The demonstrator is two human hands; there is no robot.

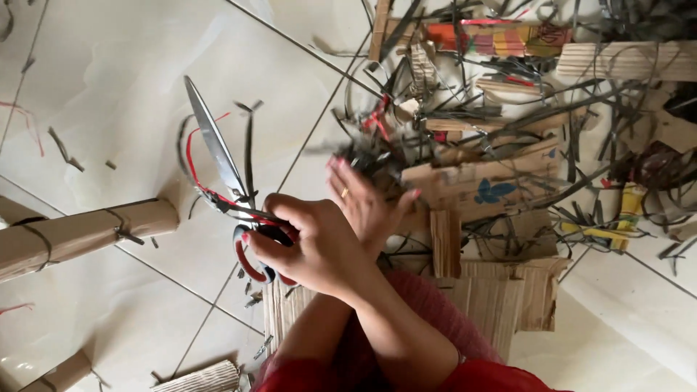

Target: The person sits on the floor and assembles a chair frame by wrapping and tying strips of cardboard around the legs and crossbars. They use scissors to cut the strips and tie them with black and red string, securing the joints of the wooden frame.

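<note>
Right hand crossed over left — gripping scissors, blades up.

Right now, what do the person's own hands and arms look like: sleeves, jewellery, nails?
Both forearms are bare, with red sleeves showing only at the bottom edge of the view. The left hand wears a gold-coloured ring on one finger and has pink-painted nails. The right hand also shows a pink nail. No watch or bracelet is visible.

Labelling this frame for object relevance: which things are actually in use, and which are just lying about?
In use:
- right hand gripping red-handled scissors
- thin dark and red strips at the blades
- left hand reaching to the strip pile

Lying about:
- cardboard roll, tied
- corrugated cardboard pieces
- card with blue butterfly
- tiled floor
</note>
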